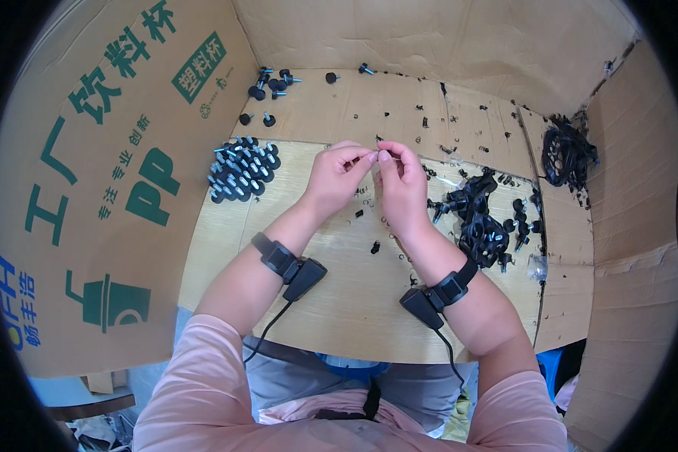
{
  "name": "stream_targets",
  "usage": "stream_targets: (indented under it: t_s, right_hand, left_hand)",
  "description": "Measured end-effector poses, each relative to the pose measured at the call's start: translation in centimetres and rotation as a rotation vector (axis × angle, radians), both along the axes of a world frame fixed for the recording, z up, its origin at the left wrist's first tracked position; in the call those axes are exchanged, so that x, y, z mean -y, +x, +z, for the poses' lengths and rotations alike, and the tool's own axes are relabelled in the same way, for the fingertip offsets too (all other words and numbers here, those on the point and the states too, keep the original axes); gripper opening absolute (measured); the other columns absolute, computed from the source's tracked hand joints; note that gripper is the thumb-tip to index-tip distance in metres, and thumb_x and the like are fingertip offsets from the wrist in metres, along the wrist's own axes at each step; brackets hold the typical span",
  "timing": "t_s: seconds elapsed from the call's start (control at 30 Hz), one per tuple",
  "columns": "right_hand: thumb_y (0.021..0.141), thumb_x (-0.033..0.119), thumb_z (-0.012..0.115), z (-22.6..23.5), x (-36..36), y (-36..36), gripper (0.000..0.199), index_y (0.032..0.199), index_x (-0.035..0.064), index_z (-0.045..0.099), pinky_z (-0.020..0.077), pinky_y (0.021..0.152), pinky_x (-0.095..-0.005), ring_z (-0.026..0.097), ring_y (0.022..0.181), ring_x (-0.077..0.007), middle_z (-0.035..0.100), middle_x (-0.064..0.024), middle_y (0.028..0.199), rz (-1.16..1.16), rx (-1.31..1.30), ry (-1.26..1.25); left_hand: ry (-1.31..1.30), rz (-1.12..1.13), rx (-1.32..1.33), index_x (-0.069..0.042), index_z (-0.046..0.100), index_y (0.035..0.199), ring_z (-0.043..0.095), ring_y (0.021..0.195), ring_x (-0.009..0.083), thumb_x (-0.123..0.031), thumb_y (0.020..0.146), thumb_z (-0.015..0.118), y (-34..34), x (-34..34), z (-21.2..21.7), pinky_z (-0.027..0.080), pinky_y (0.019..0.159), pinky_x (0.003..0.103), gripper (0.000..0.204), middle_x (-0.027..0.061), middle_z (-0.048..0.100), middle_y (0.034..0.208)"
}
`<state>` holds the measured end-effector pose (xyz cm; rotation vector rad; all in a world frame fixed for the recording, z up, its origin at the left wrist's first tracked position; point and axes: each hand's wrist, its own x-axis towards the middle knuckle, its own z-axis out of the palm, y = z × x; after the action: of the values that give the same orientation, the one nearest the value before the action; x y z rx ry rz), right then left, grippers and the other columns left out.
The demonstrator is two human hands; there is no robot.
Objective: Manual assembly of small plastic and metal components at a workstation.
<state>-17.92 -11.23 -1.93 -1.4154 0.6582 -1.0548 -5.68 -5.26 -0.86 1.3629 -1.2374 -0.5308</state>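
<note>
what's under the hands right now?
Under the left hand and right hand: bare wooden table with scattered small black bits. The hands hide whatever lies directly beneath.

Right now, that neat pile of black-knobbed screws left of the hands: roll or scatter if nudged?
Likely scatters: the screw pile is loose pieces leaning together, unbound. Round black heads probably roll in arcs on the smooth wooden board. Each looks small, likely light.

You are sitting at a makeshift piecework assembly station, the sort found in a small workshop. Flattened brown cardboard walls [120, 188] with green print fence in a pale wooden tabletop [339, 294]. A neat batch of black-knobbed screws [242, 169] sits at upper left, a loose heap of black plastic parts [484, 218] lies at right, and tiny washers [459, 113] scatter the upper middle.
</note>
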Motion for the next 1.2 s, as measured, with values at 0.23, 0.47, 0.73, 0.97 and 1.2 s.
stream_targets:
  t_s: [0.23, 0.47, 0.73, 0.97, 1.2]
  right_hand:
    - [0.094, 0.020, 0.059, 0.9, -0.3, -0.2, 0.022, 0.103, -0.0009, 0.059, 0.0431, 0.064, -0.0204, 0.049, 0.069, -0.0061, 0.055, -0.0020, 0.085, 0.010, 0.056, 0.070]
    - [0.092, 0.018, 0.062, 1.2, -0.7, -0.1, 0.026, 0.110, 0.0011, 0.053, 0.0383, 0.054, -0.0181, 0.046, 0.062, -0.0026, 0.054, 0.0009, 0.080, 0.134, 0.100, 0.183]
    - [0.091, 0.015, 0.063, 0.5, -0.6, 0.2, 0.026, 0.108, -0.0009, 0.053, 0.0369, 0.054, -0.0184, 0.045, 0.062, -0.0010, 0.054, 0.0016, 0.076, 0.201, 0.128, 0.146]
    - [0.094, 0.031, 0.059, 1.6, -0.6, -0.6, 0.031, 0.091, -0.0001, 0.059, 0.0385, 0.051, -0.0217, 0.050, 0.057, -0.0051, 0.058, -0.0006, 0.066, 0.161, -0.088, 0.195]
    - [0.096, 0.033, 0.056, 1.7, -0.8, -0.6, 0.036, 0.097, -0.0022, 0.061, 0.0454, 0.055, -0.0232, 0.057, 0.062, -0.0094, 0.063, -0.0061, 0.075, 0.270, -0.036, 0.275]
  left_hand:
    - [-0.160, 0.135, 0.220, 0.000, 0.069, 0.087, 0.057, 0.072, 0.0162, -0.009, 0.087, 0.064, -0.5, -0.1, 0.6, 0.045, 0.064, 0.027, 0.011, 0.0079, 0.064, 0.081]
    - [-0.123, 0.133, 0.234, 0.002, 0.065, 0.088, 0.056, 0.073, 0.0130, -0.008, 0.090, 0.061, -0.1, 0.0, 0.2, 0.045, 0.065, 0.025, 0.011, 0.0065, 0.062, 0.083]
    - [-0.124, 0.200, 0.115, 0.001, 0.062, 0.088, 0.053, 0.068, 0.0121, -0.012, 0.092, 0.059, 0.1, 0.4, -0.3, 0.043, 0.062, 0.025, 0.014, 0.0063, 0.057, 0.080]
    - [-0.151, 0.128, 0.041, 0.000, 0.060, 0.092, 0.053, 0.072, 0.0117, -0.016, 0.095, 0.057, 0.0, 0.4, -0.5, 0.044, 0.066, 0.025, 0.016, 0.0060, 0.057, 0.082]
    - [-0.050, 0.098, -0.135, -0.001, 0.058, 0.095, 0.052, 0.074, 0.0078, -0.019, 0.097, 0.054, 0.2, 0.3, -0.6, 0.044, 0.066, 0.025, 0.019, 0.0027, 0.060, 0.085]
